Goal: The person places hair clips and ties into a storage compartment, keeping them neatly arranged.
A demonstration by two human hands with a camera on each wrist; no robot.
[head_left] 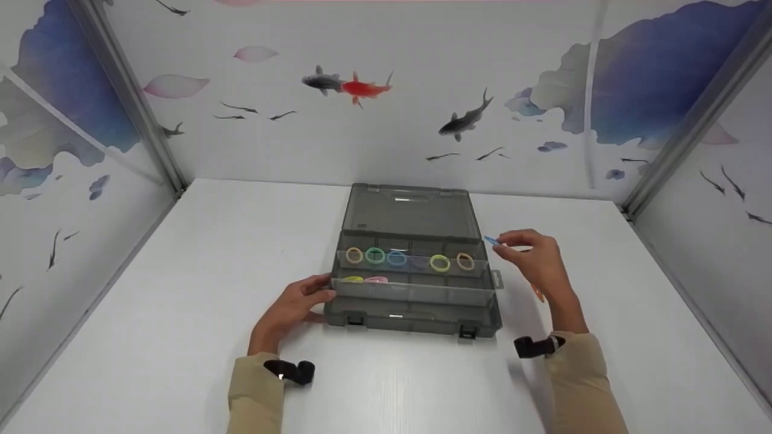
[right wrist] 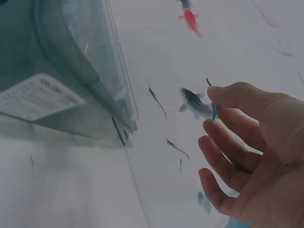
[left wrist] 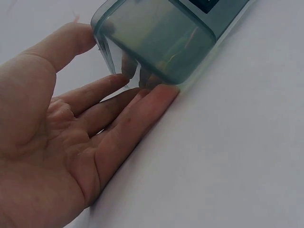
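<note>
A grey see-through compartment box (head_left: 416,322) stands on the table with its lid (head_left: 410,211) laid back. Colourful rings, such as the green ring (head_left: 375,255), sit in a row in its rear part; a yellow piece (head_left: 353,279) and a pink piece (head_left: 376,279) lie in the row before them. My left hand (head_left: 294,310) touches the box's left side, its fingers (left wrist: 107,92) fairly straight against the wall and the thumb at its edge. Right of the box, my right hand (head_left: 537,259) pinches a thin blue clip-like piece (right wrist: 214,113) between thumb and index finger, apart from the box.
An orange piece (head_left: 537,293) shows on the table, partly behind the right wrist. The white table (head_left: 386,386) is walled by printed panels at the back and both sides. A small tab (head_left: 497,279) sticks out from the box's right side.
</note>
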